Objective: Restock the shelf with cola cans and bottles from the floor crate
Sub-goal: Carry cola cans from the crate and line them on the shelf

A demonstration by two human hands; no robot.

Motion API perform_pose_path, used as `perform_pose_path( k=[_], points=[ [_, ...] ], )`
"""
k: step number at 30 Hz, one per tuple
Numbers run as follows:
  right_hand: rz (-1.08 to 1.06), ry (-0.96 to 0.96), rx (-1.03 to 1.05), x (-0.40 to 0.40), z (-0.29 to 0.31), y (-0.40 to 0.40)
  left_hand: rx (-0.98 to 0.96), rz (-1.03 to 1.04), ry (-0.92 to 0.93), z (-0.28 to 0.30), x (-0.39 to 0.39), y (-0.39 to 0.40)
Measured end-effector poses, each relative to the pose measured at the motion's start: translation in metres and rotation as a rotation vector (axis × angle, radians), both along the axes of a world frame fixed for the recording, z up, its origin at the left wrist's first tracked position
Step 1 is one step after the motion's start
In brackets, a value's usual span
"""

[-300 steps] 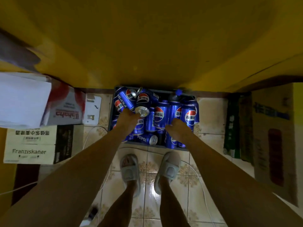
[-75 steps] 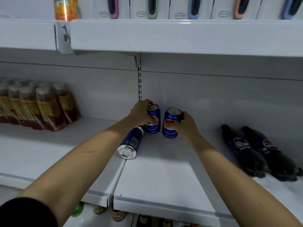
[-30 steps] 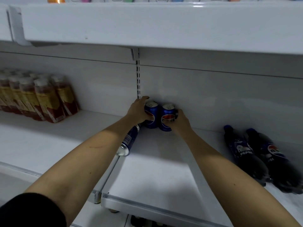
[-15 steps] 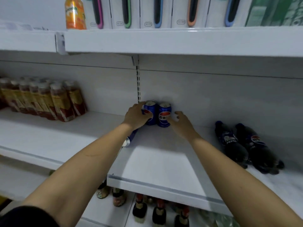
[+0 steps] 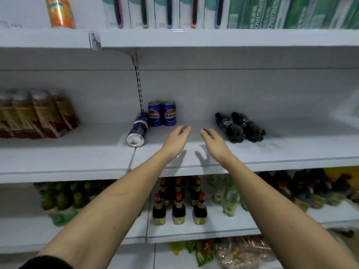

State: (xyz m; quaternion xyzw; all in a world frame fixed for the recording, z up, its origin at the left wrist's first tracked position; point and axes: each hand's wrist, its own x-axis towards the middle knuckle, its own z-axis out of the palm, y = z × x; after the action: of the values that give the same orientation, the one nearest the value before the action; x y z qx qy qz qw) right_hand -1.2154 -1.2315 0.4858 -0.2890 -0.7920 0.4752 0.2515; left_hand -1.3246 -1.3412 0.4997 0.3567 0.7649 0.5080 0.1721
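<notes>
— Both hands have come back off the cans since half a second ago: then the left hand (image 5: 177, 139) was wrapped round the left upright can and the right hand (image 5: 212, 141) was just letting go of the other. Now each hangs above the middle shelf (image 5: 194, 164) with fingers released and holding nothing.

— Where did the cans end up?

— Two upright cans (image 5: 162, 113) stand touching each other at the back edge of the shelf, against the rear wall and just right of the slotted upright. That looks deliberate to me: filling from the back leaves the front free for later rows.

— And the third?

— The fallen can (image 5: 137, 129) lies on its side just left of the pair, base toward the front edge, right at the seam between two shelf boards. I'd guess it needs standing up, since it could roll.

— Any bottles yet?

— Two cola bottles (image 5: 240, 127) lie side by side well to the right, caps toward the rear wall, apart from the cans. Lying down they won't topple, though they'll take up space.

— How far along, then?

— Early, I'd say. Most of the shelf is bare, and the floor crate isn't in view.
</notes>
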Motion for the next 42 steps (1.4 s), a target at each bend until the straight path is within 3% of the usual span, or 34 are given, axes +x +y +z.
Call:
perform_pose_path(
  k=[10,20,26,32,42],
  points=[
    [-0.286,0.078,-0.012,0.203,0.036,0.021,0.074,-0.301,-0.214,0.015,0.163,0.086],
    [-0.646,0.228,-0.287,0.454,0.0,0.104,0.044,-0.63,-0.285,-0.008,0.432,0.218],
    [-0.87,0.182,-0.366,0.611,-0.025,0.157,-0.071,-0.737,-0.342,-0.035,0.575,0.288],
    [-0.982,0.233,-0.456,0.694,-0.054,0.198,-0.109,-0.819,-0.337,-0.056,0.674,0.341],
    [-1.123,0.19,-0.503,0.789,-0.104,0.299,-0.308,-0.945,-0.352,-0.114,0.767,0.467]
  ],
)
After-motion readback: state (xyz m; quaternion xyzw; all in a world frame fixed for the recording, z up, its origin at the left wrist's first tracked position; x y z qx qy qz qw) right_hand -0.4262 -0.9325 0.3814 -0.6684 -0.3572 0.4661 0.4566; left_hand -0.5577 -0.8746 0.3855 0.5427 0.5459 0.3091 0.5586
